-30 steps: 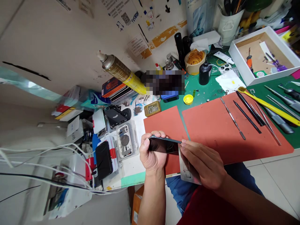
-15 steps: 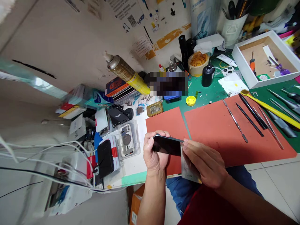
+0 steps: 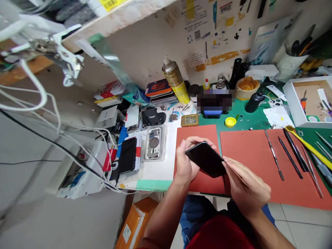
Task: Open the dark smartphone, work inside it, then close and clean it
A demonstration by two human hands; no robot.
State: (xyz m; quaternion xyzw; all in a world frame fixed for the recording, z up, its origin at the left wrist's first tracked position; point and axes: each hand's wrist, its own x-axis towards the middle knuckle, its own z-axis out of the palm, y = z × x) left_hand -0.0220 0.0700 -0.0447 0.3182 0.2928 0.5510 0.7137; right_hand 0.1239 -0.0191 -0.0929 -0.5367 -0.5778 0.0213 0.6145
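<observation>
My left hand [image 3: 187, 160] is closed around one end of a smartphone [image 3: 206, 159], with the thumb at its near side and the fingers behind its far edge. The phone is tilted in the air above the orange mat [image 3: 198, 185], its dark glass face towards me. At the phone's right end, my right hand [image 3: 245, 183] has its fingers pressed together against the corner. Whatever thin thing may lie between those fingers is hidden from this angle.
Right of my hands, a metal spudger [image 3: 274, 155], black tweezers [image 3: 290, 157] and a yellow brush [image 3: 310, 145] lie on the second mat. Behind stand a small tin [image 3: 190, 120] and a spray can [image 3: 176, 81]. An opened phone [image 3: 153, 142] and cables [image 3: 85, 152] are left.
The phone has turned so more of its dark face shows. The thin metallic sheet seen under my right hand earlier is out of sight. The head view has shifted left and up.
</observation>
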